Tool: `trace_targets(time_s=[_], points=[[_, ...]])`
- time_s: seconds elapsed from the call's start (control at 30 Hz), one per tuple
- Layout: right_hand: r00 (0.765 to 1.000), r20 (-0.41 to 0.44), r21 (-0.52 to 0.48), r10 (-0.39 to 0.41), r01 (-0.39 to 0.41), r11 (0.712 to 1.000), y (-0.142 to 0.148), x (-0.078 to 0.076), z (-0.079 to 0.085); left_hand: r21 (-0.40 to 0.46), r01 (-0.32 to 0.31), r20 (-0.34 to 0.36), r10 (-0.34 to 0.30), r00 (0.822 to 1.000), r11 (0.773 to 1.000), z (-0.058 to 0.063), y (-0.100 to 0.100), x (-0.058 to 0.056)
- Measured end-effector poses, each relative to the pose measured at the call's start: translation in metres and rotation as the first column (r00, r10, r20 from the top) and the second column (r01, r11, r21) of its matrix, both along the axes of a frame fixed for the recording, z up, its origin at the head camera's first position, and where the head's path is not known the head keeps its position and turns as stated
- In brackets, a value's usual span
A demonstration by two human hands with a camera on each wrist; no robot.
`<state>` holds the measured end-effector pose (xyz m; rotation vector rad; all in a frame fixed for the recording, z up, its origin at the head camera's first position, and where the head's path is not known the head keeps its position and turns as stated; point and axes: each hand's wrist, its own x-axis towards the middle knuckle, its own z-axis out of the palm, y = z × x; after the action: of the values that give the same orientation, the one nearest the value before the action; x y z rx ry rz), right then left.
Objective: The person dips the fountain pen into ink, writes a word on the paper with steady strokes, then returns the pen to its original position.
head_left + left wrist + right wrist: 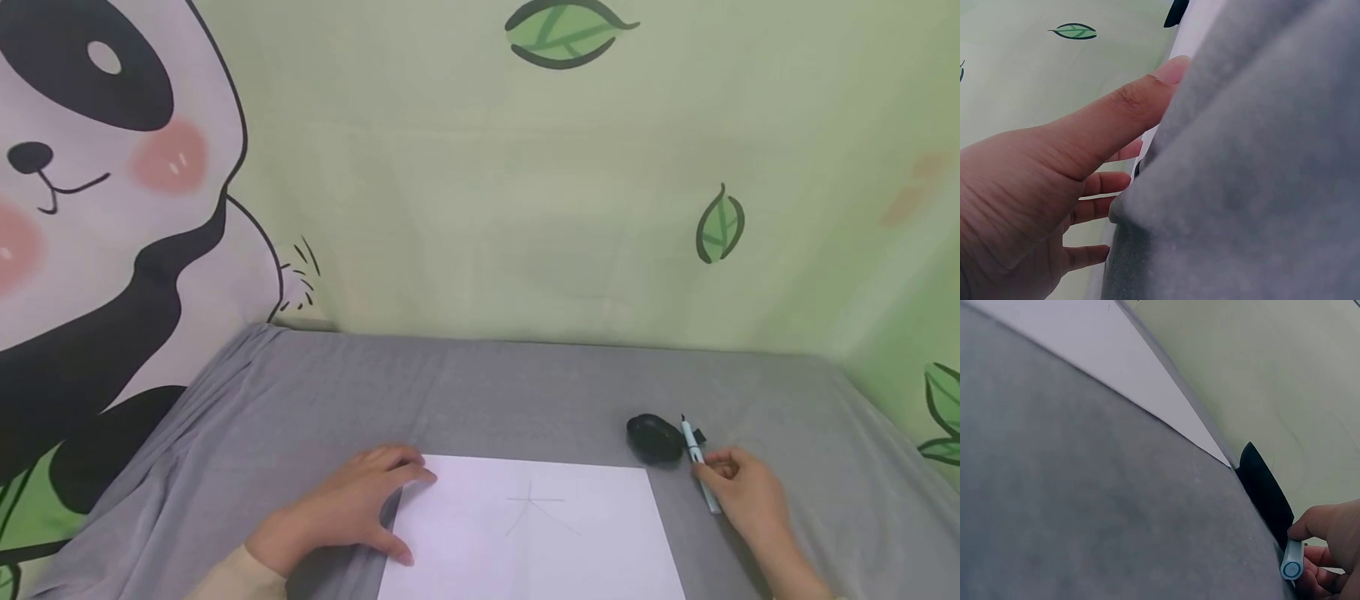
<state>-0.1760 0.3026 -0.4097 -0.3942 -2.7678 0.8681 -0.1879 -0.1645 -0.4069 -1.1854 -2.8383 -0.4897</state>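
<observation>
A white sheet of paper [465, 542] with a few thin lines drawn on it lies on the grey cloth. At its left edge, my left hand [352, 504] rests with fingers and thumb spread, the thumb reaching over the paper; it grips nothing. To the right of the sheet, my right hand [746, 492] pinches a light-blue marker pen [692, 442] between thumb and fingers. The pen's dark tip points away from me, and its pale end [1292, 569] shows in the right wrist view. Just left of the pen sits a rounded black object [655, 438], resembling a computer mouse.
Grey cloth [487, 392] covers the table. A small black piece [700, 436] lies beside the pen. Behind the table hangs a pale green backdrop [465, 208] with a large panda and several leaves on it.
</observation>
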Motion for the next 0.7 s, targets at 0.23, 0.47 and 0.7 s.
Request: trace_targets(time_s=[0.23,0.47,0.7], points=[[1.0,-0.016,0.019,0.022,-0.022,1.0,0.0006,-0.0004,0.0024,0.009,0.002,-0.032,-0.002,0.999,1.0,0.0009,-0.0001,0.0014],[1.0,-0.013,0.036,-0.002,0.002,0.999,0.0004,-0.0009,0.0015,0.006,-0.004,-0.008,0.004,1.0,1.0,0.0017,-0.0002,0.0018],[1.0,-0.003,0.043,-0.021,0.021,0.999,-0.0009,0.0005,-0.0001,-0.001,-0.003,0.007,0.003,1.0,1.0,0.0007,-0.0003,0.0005]])
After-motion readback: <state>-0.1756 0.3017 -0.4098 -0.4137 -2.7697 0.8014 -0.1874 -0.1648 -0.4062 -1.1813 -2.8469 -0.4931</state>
